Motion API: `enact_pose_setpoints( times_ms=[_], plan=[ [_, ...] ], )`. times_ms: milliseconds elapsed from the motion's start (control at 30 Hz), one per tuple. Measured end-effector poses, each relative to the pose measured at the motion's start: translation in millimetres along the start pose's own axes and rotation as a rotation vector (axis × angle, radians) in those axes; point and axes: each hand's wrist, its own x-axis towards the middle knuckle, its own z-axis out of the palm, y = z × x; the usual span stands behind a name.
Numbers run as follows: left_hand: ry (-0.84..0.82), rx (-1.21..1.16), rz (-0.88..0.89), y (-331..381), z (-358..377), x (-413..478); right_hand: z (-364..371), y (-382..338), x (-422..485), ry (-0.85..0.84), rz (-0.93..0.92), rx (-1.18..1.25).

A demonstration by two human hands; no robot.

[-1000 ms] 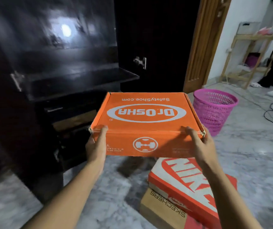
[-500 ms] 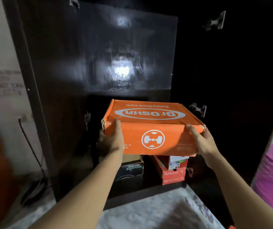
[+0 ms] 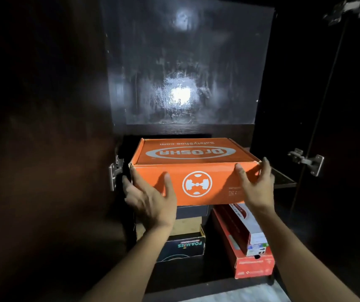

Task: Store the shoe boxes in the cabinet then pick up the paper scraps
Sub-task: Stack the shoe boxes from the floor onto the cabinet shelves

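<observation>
An orange Dr.Osha shoe box [image 3: 194, 171] is level at the mouth of the dark open cabinet [image 3: 187, 129], over the boxes stored below. My left hand [image 3: 150, 199] grips its front left corner with the thumb on the front face. My right hand [image 3: 256, 186] presses its front right corner with the fingers spread along the edge. Whether the box rests on the shelf or on the boxes under it is hidden.
Below the orange box lie a black Foamies box [image 3: 183, 247] with a brown box on it, and red boxes [image 3: 248, 249] at the right. Metal hinges stick out at the left [image 3: 113, 175] and right [image 3: 305, 161]. The cabinet's doors stand open on both sides.
I turned from the floor stack to the cabinet and came closer. The orange box moved forward into the cabinet opening, and my hands shifted toward its front face.
</observation>
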Motion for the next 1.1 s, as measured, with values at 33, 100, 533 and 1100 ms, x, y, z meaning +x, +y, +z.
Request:
enact_pose_setpoints(
  times_ms=[33, 100, 533, 1100],
  plan=[
    [0.018, 0.094, 0.162, -2.8, 0.2, -3.9, 4.6, 4.3, -3.0, 0.051, -0.099, -0.086],
    [0.015, 0.225, 0.443, -10.2, 3.8, -9.6, 12.6, 7.4, -14.3, 0.123, -0.249, -0.190],
    [-0.211, 0.555, 0.320, -2.4, 43.7, 72.1, 86.1, -0.9, 25.9, -0.249, -0.216, -0.522],
    [-0.591, 0.466, 0.327, 27.6, -9.6, 55.4, -1.8, -31.9, -2.5, -0.316, -0.256, -0.542]
  ],
)
